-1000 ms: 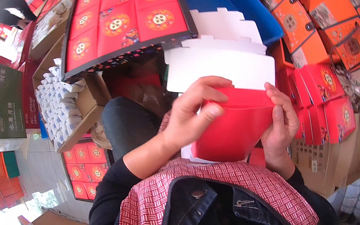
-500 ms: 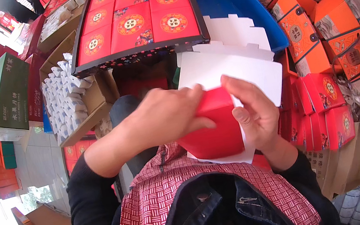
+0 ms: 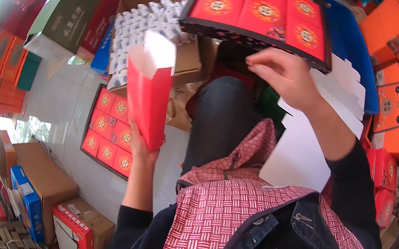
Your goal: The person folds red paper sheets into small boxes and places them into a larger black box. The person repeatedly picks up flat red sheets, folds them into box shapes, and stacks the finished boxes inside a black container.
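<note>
My left hand (image 3: 142, 146) is closed round the lower end of a red cardboard box (image 3: 146, 102). The box stands tilted on end, its upper end open with white inner flaps showing. Behind it, a brown carton (image 3: 187, 62) holds rows of small white wrapped packets (image 3: 144, 21). My right hand (image 3: 284, 77) is raised over white card sheets (image 3: 313, 136), its fingers loosely bent and apart, with nothing visible in them. Just beyond it lies a black-rimmed tray (image 3: 252, 30) with red boxes (image 3: 265, 10) in it.
A second tray (image 3: 102, 165) of red boxes lies on the floor at left. Cartons (image 3: 38, 179) stand at lower left and a green box (image 3: 68, 20) at upper left. A blue crate (image 3: 362, 61) and stacked orange boxes (image 3: 388, 104) are on the right.
The red box has gone from between both hands to the left hand alone, moved left and turned open end up. My right hand has let go and moved forward. The view has swung left.
</note>
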Available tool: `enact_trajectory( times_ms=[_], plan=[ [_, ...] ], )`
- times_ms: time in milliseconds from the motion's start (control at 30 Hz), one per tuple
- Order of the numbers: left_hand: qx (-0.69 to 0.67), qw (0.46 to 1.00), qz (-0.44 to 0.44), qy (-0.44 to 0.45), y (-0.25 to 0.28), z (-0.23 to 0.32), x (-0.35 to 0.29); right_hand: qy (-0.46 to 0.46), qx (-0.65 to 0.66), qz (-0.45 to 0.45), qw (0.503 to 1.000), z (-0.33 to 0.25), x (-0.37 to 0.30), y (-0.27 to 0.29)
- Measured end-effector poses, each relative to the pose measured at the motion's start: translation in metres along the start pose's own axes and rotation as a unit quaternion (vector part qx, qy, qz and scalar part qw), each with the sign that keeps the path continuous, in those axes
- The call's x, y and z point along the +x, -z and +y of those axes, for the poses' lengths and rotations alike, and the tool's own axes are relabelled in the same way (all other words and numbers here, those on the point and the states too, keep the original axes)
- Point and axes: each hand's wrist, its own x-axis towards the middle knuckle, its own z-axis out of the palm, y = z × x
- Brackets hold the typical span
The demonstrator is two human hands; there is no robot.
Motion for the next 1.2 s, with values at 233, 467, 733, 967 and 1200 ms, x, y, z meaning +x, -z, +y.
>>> enact_trajectory(
  times_ms=[233,467,733,967,1200],
  plan=[
    [-0.17,0.978,0.123,-0.02,0.101,-0.011,-0.02,-0.052,-0.147,-0.117,0.981,0.074,0.14,-0.204],
    [-0.162,0.974,0.158,-0.006,0.146,-0.038,-0.03,-0.205,-0.281,-0.17,0.922,0.136,0.17,-0.277],
    [-0.133,0.981,0.105,-0.093,0.12,-0.033,-0.015,-0.281,-0.201,-0.181,0.921,0.127,0.178,-0.232],
    [-0.128,0.975,0.068,-0.168,0.107,-0.045,0.007,-0.182,0.081,-0.277,0.94,-0.02,0.148,-0.16],
    [-0.199,0.961,0.006,-0.19,0.054,-0.036,0.022,0.098,-0.083,0.043,0.991,-0.044,0.094,-0.146]
  ],
)
